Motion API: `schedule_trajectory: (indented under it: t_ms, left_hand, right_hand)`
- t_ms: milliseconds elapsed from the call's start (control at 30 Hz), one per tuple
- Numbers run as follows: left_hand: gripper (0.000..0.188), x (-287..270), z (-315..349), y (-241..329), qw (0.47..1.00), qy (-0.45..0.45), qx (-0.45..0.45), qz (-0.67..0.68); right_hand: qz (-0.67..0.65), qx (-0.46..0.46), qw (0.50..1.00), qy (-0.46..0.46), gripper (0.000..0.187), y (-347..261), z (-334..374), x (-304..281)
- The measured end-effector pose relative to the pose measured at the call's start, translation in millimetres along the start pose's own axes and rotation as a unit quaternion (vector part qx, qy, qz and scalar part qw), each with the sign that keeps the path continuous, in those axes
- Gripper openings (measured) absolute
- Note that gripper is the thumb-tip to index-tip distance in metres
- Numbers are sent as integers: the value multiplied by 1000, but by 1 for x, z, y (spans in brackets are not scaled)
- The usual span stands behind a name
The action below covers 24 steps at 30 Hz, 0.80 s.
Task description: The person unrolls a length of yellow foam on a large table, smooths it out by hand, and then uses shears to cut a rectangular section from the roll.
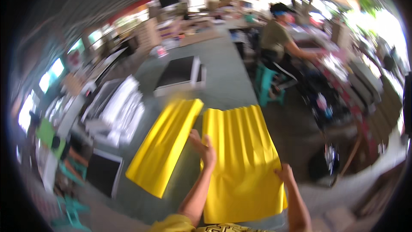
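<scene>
1. At the near part of the grey-green table (229, 81): broad yellow sheet (240, 154) spread before the person, between both hands, long axis running away from the body.
2. Right hand (285, 174) at its right edge, thumb over the top, fingers bent in; looks pinched on it.
3. Left hand (207, 151) by its left edge, half open, thumb apart, no grip visible.
4. Narrow yellow sheet (165, 146) left of those fingertips, far end slanting right; left hand nearer, contact unclear.
</scene>
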<state>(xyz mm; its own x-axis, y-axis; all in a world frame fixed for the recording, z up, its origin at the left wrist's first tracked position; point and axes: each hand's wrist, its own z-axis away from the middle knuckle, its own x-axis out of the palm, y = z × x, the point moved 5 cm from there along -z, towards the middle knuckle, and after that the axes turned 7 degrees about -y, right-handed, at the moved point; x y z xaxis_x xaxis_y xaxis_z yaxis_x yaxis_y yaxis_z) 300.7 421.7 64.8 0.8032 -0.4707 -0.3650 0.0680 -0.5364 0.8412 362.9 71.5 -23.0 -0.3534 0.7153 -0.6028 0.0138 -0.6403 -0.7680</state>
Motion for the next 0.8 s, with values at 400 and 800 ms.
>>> schedule_trajectory:
  t_ms: [400, 800]
  left_hand:
    - [60, 46, 32, 21, 884, -249, 246, -310]
    - [92, 37, -195, -58, 880, -326, -207, -277]
  right_hand:
    - [23, -19, 998, -60, 51, -36, 16, 36]
    - [-156, -2, 988, -20, 42, -73, -146, 56]
